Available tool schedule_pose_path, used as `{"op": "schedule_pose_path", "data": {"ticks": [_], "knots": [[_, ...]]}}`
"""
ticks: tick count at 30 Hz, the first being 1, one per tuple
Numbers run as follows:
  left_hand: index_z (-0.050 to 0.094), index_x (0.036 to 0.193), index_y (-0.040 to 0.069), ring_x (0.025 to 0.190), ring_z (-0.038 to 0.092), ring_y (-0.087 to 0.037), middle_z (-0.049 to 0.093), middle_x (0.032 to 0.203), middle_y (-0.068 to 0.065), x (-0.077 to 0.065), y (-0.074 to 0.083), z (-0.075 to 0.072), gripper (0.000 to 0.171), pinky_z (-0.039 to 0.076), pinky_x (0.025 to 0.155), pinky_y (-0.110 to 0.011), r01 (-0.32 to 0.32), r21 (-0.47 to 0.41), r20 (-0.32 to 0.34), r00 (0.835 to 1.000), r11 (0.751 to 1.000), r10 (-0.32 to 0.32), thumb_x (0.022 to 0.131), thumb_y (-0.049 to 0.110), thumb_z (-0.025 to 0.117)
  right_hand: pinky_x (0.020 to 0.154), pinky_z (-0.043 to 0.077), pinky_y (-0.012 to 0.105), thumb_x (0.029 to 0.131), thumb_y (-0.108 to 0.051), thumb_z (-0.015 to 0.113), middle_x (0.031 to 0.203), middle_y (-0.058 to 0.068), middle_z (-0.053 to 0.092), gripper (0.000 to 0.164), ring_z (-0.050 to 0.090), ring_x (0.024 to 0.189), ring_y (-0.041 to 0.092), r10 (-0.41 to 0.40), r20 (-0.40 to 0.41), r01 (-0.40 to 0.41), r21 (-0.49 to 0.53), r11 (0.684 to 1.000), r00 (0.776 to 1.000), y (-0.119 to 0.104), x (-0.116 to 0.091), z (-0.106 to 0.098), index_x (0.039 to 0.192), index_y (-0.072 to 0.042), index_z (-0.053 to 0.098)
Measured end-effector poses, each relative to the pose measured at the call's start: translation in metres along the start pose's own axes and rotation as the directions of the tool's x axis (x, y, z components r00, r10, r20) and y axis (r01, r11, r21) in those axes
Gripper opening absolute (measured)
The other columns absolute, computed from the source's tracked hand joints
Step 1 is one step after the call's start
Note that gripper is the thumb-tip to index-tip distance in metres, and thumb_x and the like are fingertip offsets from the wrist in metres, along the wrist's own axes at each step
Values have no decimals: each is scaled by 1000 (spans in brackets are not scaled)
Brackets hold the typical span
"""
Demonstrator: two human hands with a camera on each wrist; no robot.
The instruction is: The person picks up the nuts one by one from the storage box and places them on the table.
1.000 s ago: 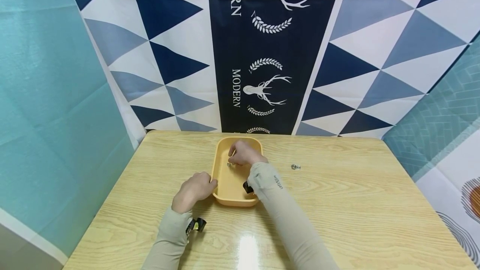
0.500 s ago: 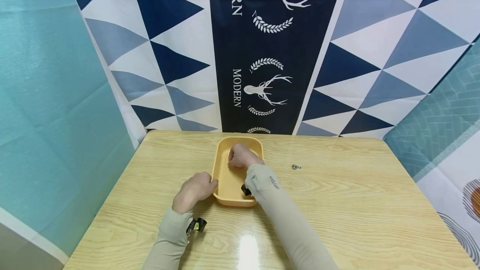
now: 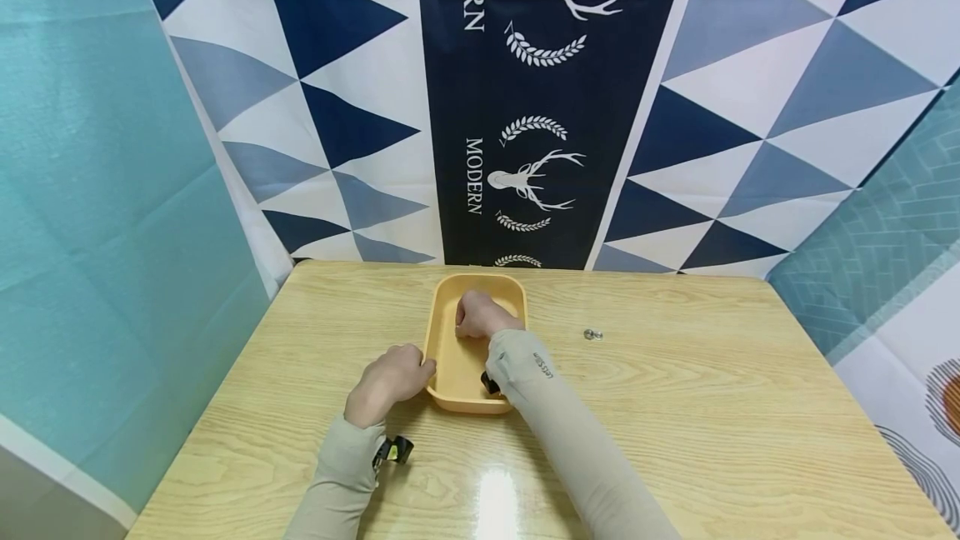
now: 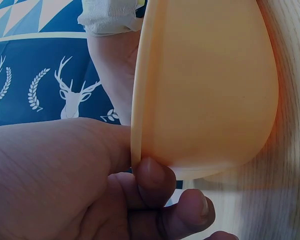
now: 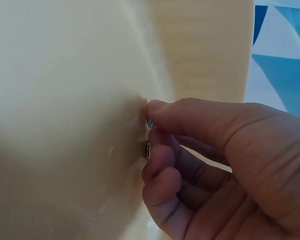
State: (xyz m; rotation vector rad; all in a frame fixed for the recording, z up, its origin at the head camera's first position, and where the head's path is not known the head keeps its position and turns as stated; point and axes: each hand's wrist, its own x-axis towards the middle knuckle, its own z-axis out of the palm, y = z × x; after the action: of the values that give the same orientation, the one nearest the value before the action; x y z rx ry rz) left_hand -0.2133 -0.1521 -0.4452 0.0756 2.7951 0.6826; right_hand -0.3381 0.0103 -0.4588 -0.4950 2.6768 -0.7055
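An orange-yellow plastic tray (image 3: 459, 365) stands upright near the far edge of the table. My left hand (image 3: 390, 382) pinches its left rim between thumb and fingers, as the left wrist view shows close up. Inside the tray, my right hand (image 3: 480, 315) reaches down to the floor. In the right wrist view, its thumb and index finger pinch a small shiny metal piece (image 5: 150, 122). A second small metal piece (image 5: 148, 150) shows just below, beside the curled fingers; whether they touch it I cannot tell. Both pieces are hidden in the head view.
Two small round metal pieces (image 3: 592, 334) lie side by side on the wooden table (image 3: 675, 407), right of the tray. A patterned cloth (image 3: 525, 107) hangs behind the table's far edge, and teal cloth (image 3: 112, 190) hangs at the left.
My right hand has shifted slightly left over the tray floor, and its forearm swung left. A metal piece visible near its fingertips a second ago is now out of sight. My left hand stays put.
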Motion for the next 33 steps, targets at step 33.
{"op": "schedule_pose_path", "data": {"ticks": [33], "knots": [[54, 71, 14, 55, 41, -15, 46, 63, -1, -1, 3, -2, 36, 33, 51, -30, 13, -8, 13, 1000, 1000, -13, 103, 29, 48, 55, 47, 23, 86, -13, 77, 60, 1, 66, 16, 59, 56, 11, -1, -84, 10, 102, 995, 996, 7, -33, -41, 72, -7, 71]]}}
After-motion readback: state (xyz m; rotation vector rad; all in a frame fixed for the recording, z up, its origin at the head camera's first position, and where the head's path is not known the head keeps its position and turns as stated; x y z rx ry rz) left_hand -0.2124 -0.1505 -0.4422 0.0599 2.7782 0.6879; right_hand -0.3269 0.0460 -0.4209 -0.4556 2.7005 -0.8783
